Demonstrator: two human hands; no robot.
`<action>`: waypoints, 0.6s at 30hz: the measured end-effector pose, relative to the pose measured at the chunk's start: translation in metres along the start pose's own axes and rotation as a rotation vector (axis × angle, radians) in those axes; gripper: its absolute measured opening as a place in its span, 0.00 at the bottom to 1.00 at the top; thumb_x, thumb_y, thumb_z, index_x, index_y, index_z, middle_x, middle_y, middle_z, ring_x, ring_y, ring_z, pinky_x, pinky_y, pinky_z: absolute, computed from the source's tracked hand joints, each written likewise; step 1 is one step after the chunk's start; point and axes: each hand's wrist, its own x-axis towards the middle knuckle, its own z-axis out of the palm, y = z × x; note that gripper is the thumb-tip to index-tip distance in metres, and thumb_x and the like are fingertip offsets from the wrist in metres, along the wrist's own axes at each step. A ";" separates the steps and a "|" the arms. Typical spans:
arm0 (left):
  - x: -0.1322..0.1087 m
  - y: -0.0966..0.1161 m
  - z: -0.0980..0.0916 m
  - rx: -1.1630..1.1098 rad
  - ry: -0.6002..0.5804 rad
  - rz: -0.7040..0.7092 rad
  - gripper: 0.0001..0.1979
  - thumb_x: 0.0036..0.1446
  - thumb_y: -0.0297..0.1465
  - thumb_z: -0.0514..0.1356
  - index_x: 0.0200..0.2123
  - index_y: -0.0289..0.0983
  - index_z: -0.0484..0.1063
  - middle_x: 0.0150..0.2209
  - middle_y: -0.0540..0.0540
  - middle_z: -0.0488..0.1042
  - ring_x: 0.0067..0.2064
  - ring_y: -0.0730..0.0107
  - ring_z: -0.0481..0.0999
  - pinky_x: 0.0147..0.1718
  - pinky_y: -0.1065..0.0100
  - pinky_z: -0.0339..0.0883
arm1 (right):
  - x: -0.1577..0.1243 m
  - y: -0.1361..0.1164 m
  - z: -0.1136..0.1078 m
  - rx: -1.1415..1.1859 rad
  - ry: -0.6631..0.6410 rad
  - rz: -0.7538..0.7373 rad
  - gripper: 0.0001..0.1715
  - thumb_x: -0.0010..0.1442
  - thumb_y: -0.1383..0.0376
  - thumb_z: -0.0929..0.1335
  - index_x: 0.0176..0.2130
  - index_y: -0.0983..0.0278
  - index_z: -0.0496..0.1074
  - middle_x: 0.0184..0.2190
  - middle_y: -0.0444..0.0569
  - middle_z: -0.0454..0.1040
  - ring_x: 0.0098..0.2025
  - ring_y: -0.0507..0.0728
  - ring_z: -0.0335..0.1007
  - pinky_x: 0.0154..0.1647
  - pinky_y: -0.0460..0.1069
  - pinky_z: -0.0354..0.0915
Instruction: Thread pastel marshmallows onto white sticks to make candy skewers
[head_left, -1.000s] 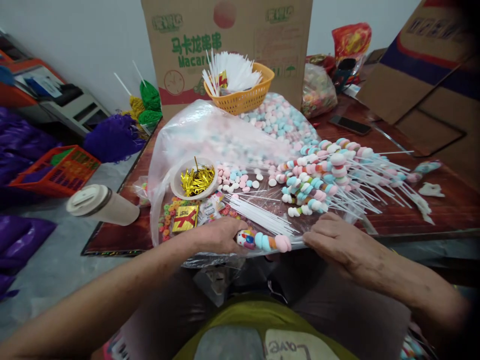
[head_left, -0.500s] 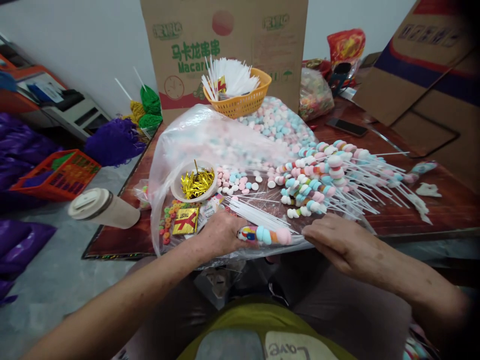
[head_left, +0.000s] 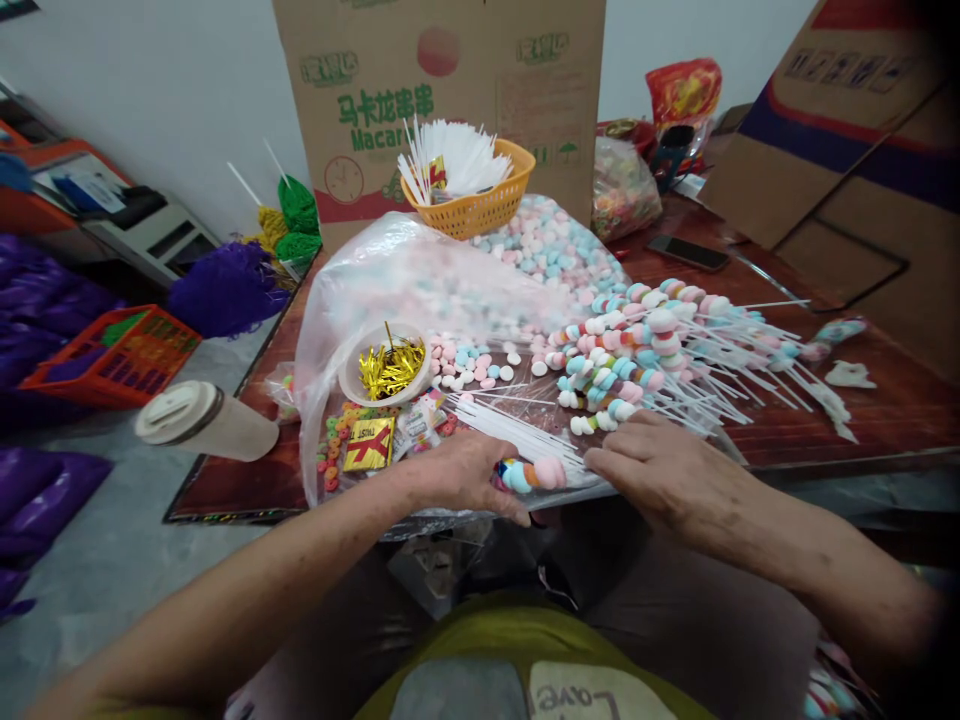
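Note:
My left hand (head_left: 469,475) is closed around the wrapped end of a candy skewer (head_left: 534,474) at the table's front edge. Blue, orange and pink candies on it point right from my fingers. My right hand (head_left: 637,465) is closed just right of the pink end, its fingertips pressed together over the end of a bundle of white sticks (head_left: 510,425); I cannot make out what is in them. Beyond it lies a pile of candy skewers (head_left: 645,350), their sticks pointing right. Left of my left hand are a gold packet (head_left: 369,444) and small ring candies (head_left: 332,455).
A bowl of gold twist ties (head_left: 352,375) stands on the left. Behind it spreads a clear bag of round candies (head_left: 551,245), under a yellow basket (head_left: 480,212) of white sticks. A lidded cup (head_left: 232,425), a phone (head_left: 688,252) and a large carton (head_left: 450,60) are around.
My left hand has shifted right with the skewer, its thumb now lower and stretched along it. My right hand has moved slightly left and up. The view has shifted a little.

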 end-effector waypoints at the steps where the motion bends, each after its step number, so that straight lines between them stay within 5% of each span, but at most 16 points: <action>1: 0.000 0.001 0.000 -0.009 -0.033 0.010 0.25 0.37 0.43 0.65 0.40 0.39 0.72 0.36 0.49 0.75 0.37 0.63 0.71 0.33 0.70 0.62 | 0.001 0.003 0.000 0.001 0.001 0.016 0.13 0.55 0.75 0.57 0.28 0.65 0.67 0.23 0.49 0.66 0.26 0.54 0.58 0.31 0.49 0.49; 7: -0.006 0.000 -0.005 -0.180 -0.168 0.093 0.20 0.37 0.40 0.67 0.35 0.38 0.72 0.28 0.54 0.72 0.31 0.70 0.70 0.29 0.74 0.60 | -0.006 0.015 -0.001 0.070 -0.036 -0.019 0.13 0.56 0.74 0.57 0.29 0.64 0.66 0.23 0.48 0.67 0.26 0.54 0.59 0.29 0.48 0.49; 10: -0.009 0.001 -0.007 -0.113 -0.066 0.046 0.19 0.43 0.43 0.63 0.36 0.36 0.70 0.28 0.53 0.71 0.30 0.71 0.69 0.28 0.74 0.59 | -0.010 0.014 -0.002 0.128 -0.085 0.008 0.12 0.57 0.73 0.57 0.28 0.63 0.65 0.23 0.47 0.67 0.27 0.53 0.60 0.28 0.47 0.51; 14: -0.010 0.009 -0.005 0.262 0.140 0.050 0.13 0.51 0.39 0.57 0.35 0.36 0.70 0.29 0.48 0.72 0.33 0.66 0.70 0.32 0.69 0.59 | -0.010 0.013 -0.001 0.173 -0.071 0.050 0.12 0.56 0.73 0.58 0.29 0.63 0.66 0.25 0.47 0.68 0.27 0.53 0.61 0.28 0.47 0.52; 18: -0.006 0.014 -0.001 0.227 0.049 0.067 0.15 0.49 0.38 0.59 0.39 0.37 0.68 0.33 0.47 0.73 0.35 0.63 0.71 0.32 0.68 0.61 | -0.002 0.017 -0.004 0.119 0.025 0.002 0.13 0.57 0.73 0.57 0.31 0.64 0.68 0.25 0.48 0.67 0.28 0.53 0.60 0.30 0.48 0.52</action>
